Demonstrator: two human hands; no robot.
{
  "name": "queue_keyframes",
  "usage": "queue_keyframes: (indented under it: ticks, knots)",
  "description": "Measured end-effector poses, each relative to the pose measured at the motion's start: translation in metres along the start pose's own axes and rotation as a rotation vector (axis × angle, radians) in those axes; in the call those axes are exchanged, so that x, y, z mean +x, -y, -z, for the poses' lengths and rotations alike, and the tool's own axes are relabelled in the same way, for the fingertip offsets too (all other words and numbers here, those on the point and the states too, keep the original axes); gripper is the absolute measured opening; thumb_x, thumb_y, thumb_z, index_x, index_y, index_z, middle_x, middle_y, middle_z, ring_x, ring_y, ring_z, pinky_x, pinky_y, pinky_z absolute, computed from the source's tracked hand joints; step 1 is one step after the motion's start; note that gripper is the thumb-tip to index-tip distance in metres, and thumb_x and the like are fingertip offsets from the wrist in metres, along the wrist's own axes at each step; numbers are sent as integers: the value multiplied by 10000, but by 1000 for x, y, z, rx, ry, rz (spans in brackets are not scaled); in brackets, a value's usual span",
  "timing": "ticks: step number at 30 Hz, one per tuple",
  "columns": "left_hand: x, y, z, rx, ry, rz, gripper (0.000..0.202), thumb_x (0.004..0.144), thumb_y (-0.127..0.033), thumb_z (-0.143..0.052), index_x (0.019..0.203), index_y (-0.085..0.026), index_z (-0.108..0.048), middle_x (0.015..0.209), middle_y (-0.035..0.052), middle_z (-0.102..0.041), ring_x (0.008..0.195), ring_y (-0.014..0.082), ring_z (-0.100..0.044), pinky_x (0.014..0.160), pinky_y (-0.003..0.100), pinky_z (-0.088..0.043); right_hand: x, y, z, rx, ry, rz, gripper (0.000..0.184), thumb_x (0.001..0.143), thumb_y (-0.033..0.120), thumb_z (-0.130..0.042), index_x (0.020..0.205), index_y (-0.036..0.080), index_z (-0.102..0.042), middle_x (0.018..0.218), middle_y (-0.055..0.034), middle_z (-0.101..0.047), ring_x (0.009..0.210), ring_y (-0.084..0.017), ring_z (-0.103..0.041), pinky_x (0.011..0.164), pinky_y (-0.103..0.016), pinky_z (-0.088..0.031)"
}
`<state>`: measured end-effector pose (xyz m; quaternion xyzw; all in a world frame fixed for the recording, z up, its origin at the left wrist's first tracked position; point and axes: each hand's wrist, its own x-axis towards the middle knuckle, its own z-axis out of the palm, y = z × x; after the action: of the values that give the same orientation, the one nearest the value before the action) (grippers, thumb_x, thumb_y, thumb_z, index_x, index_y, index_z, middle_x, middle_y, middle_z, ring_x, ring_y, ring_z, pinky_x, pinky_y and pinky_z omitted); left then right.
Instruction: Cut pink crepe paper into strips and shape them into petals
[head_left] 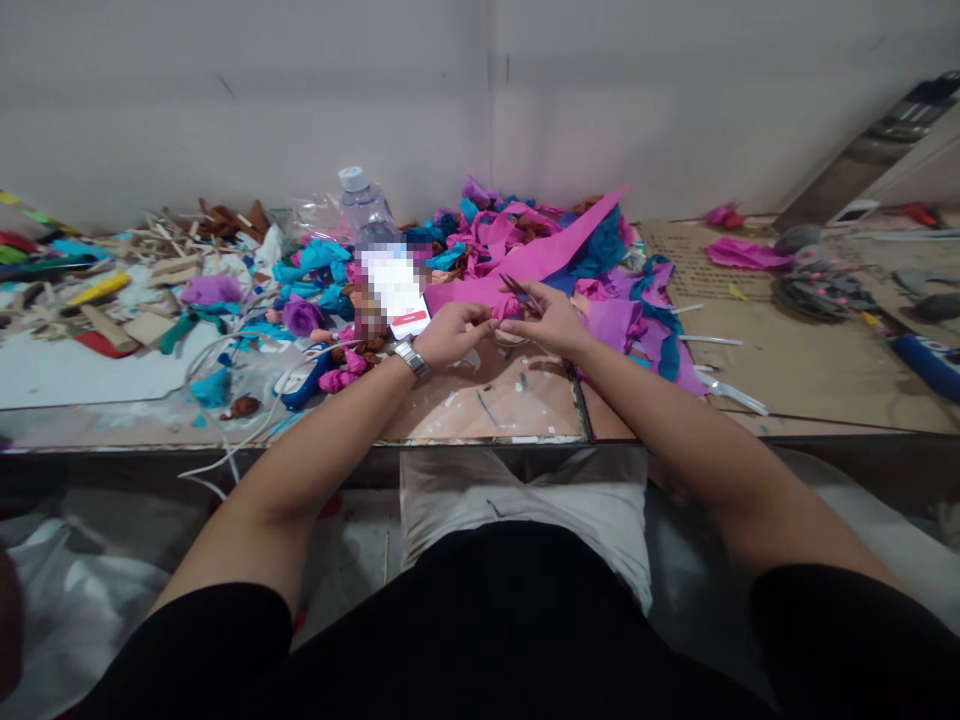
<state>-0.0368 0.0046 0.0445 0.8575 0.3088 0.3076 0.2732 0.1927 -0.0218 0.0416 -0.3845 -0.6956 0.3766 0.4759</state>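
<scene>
My left hand (450, 332), a metal watch on its wrist, is closed in a pinch on a small piece of pink crepe paper (504, 308). My right hand (541, 318) is closed round small dark scissors (516, 290), whose blades point up and left over the same pink piece. Both hands meet just above the table's near middle. Behind them a long pink paper sheet (555, 250) slants up to the right.
A heap of pink, purple and blue crepe paper (600, 270) lies behind the hands. A plastic bottle (364, 205) stands at the back. Paper flowers (304, 315), wooden sticks (172, 250) and a white cable (225, 400) crowd the left. Brown cardboard (787, 360) covers the right.
</scene>
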Motion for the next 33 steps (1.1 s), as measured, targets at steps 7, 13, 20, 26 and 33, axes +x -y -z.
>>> queue_keyframes:
  ticks: [7, 13, 20, 26, 33]
  knots:
    - [-2, -5, 0, 11, 73, 36, 433, 984, -528, -589, 767, -167, -686, 724, 41, -691, 657, 171, -600, 633, 302, -394, -1, 1, -2, -66, -35, -1, 777, 591, 748, -940, 1100, 186, -767, 654, 59, -454, 601, -125, -364, 564, -274, -306]
    - [-1, -5, 1, -56, 90, -1, 430, 989, -538, -577, 846, -159, -721, 759, 35, -699, 688, 173, -602, 667, 287, -422, 0, 0, -1, -39, -9, 6, 714, 608, 728, -935, 1016, 170, -759, 671, 51, -530, 617, -124, -425, 579, -264, -350]
    - [-1, -2, 3, -82, 85, -14, 352, 969, -450, -561, 774, -173, -657, 691, 15, -622, 652, 164, -554, 643, 295, -401, -1, -3, 0, 29, 34, 28, 651, 630, 569, -981, 1108, 173, -785, 792, 11, -683, 693, -153, -579, 663, -281, -487]
    - [-1, 0, 3, -147, 79, 9, 350, 958, -443, -551, 726, -186, -602, 653, 7, -589, 616, 151, -523, 639, 303, -401, 0, -3, 1, -18, -5, 95, 577, 639, 572, -987, 1032, 187, -814, 1014, -66, -785, 943, -249, -730, 919, -395, -592]
    - [-2, -6, 4, -204, 119, 28, 371, 954, -442, -529, 685, -192, -582, 609, 3, -563, 584, 144, -508, 628, 304, -399, -2, -4, -1, 16, 34, 3, 591, 635, 586, -976, 1027, 180, -802, 927, -53, -797, 844, -234, -718, 814, -367, -590]
